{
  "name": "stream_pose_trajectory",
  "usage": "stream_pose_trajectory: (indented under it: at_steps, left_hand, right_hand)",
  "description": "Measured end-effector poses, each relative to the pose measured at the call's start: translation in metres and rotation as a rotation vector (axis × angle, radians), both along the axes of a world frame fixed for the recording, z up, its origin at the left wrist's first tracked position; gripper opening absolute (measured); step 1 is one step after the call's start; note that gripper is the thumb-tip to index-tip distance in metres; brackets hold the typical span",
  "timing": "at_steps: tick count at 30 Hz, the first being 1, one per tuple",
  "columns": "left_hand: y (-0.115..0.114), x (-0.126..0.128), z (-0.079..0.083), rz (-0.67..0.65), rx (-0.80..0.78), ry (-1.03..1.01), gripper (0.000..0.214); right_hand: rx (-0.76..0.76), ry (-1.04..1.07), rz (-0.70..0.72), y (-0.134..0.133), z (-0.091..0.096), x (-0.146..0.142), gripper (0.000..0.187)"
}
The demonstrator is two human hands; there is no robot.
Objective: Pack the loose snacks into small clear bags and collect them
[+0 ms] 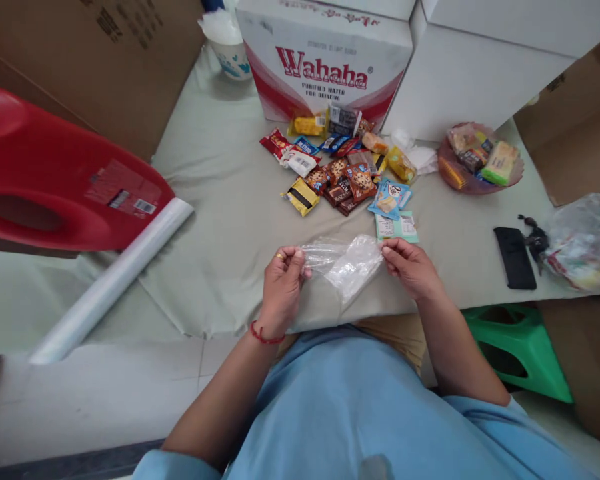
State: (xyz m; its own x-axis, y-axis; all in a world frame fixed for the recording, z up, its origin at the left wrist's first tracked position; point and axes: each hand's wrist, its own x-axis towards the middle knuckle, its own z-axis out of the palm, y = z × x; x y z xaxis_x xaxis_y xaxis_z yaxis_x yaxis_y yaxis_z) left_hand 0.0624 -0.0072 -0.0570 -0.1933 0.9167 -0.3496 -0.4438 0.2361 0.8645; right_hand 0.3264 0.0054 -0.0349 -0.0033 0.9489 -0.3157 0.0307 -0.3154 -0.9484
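A clear plastic bag [354, 268] is stretched between my two hands just above the table's front edge. My left hand [283, 275] pinches its left end between thumb and fingers. At the other end my right hand [411, 265] grips the bag's upper right corner. Beyond the bag lies a heap of wrapped snacks [337, 175], with brown, yellow, red and blue packets. A light blue packet [390, 198] and a pale green packet [397, 227] lie closest to my right hand.
A roll of plastic film [115, 280] leans over the front edge beside a red plastic container [80, 180]. Behind stand a Wahaha carton [325, 67] and a paper cup [230, 57]. Rightward are a snack bowl [473, 185], a phone [515, 259], keys [536, 240] and a filled bag [585, 243].
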Motion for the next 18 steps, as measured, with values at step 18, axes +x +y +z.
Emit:
stream_pose_trajectory:
  at_steps: [18]
  left_hand:
    - [0.002,-0.022,0.004,0.096,-0.002,0.015,0.053]
  right_hand:
    - [0.192,-0.232,0.124,0.019,-0.006,-0.011,0.019]
